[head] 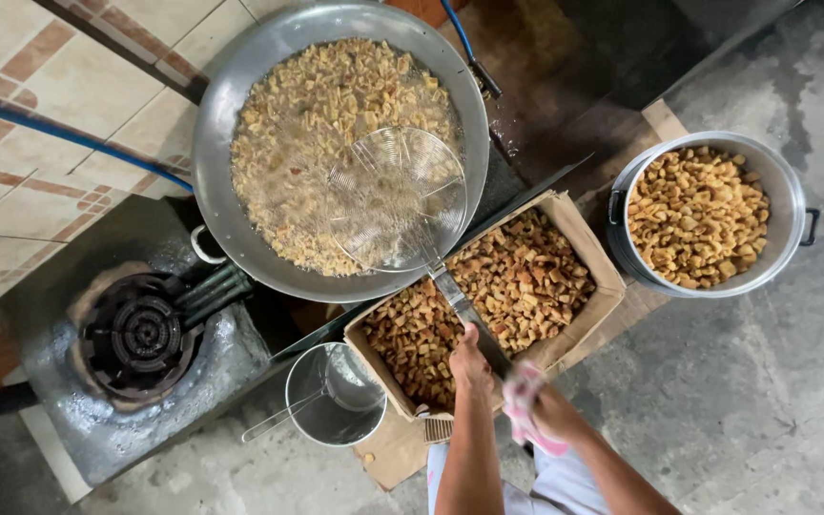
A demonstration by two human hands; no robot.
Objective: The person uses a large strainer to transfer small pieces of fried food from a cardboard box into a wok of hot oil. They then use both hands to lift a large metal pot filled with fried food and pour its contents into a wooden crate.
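My left hand (470, 363) grips the long metal handle of a round wire skimmer (398, 196). The skimmer's basket rests in a big steel wok (214, 143) full of small pale frying pieces in bubbling oil. My right hand (538, 408) is blurred, just behind the left at the handle's near end, and is closed on a pink and white cloth (523, 385). Whether the cloth wraps the handle I cannot tell. Both hands hover over a cardboard box (606, 286) filled with browned fried pieces.
A steel pot (786, 191) of fried pieces stands at the right on flattened cardboard. A small metal pot (334, 399) with a ladle sits on the concrete floor near my left arm. An unlit gas burner (141, 335) is at the left, and a blue hose (69, 138) crosses the tiles.
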